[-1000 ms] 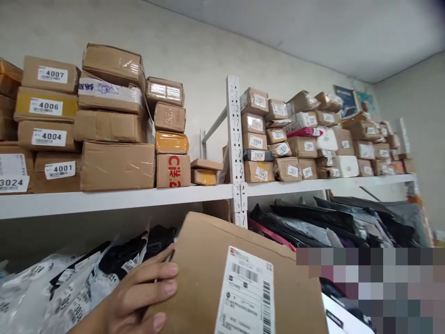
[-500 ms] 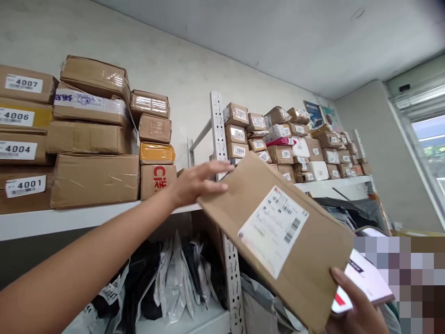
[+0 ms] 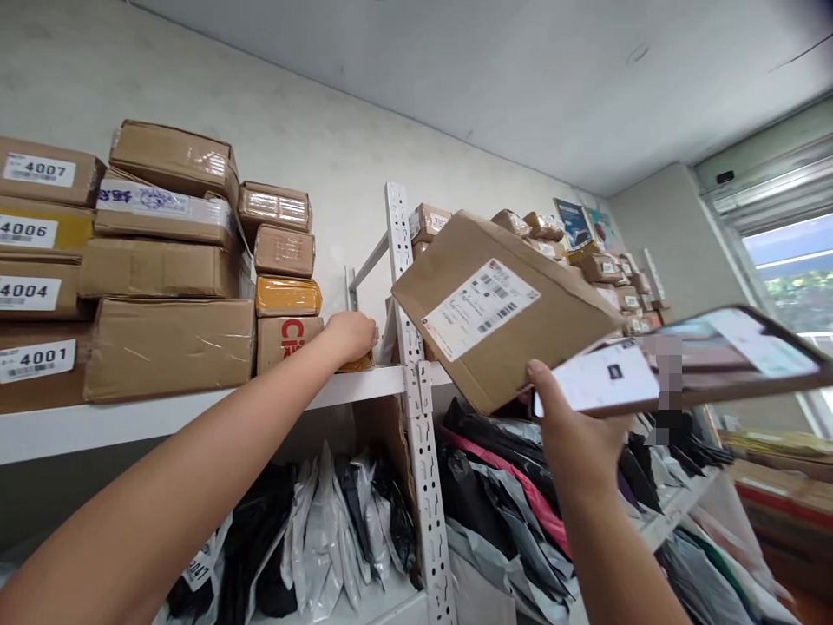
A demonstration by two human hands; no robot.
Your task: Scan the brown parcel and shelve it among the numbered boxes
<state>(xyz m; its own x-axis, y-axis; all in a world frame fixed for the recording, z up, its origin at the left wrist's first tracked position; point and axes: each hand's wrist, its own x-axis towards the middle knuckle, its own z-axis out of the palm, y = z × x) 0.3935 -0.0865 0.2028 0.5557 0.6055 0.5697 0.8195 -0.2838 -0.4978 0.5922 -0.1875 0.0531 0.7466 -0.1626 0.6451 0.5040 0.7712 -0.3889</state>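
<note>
Fingers of the left hand [image 3: 351, 334] are curled together around a small yellow parcel [image 3: 360, 360] that rests on the upper shelf [image 3: 195, 408], close to that shelf's right end by the white upright post [image 3: 409, 347]. The parcel is mostly hidden by the hand; only its lower edge shows. Just left of the hand stands a brown box with red print [image 3: 286, 338], with a yellow-taped box [image 3: 287, 295] stacked on it.

The right hand [image 3: 573, 434] is raised in front of the post's right side. Its thumb and fingers are clamped on the lower corner of a flat cardboard box [image 3: 501, 304], which is held in the air, tilted, with its white shipping label [image 3: 480, 305] facing the camera. The same hand also holds a phone [image 3: 683, 360], lying flat beneath the box and sticking out to the right; part of its screen is blurred.

Numbered boxes [image 3: 39, 234], marked 4001, 4004, 4006 and 4007, are stacked at the left end of the upper shelf. Black, grey and pink plastic mail bags [image 3: 508, 486] fill the lower shelf under both hands.
</note>
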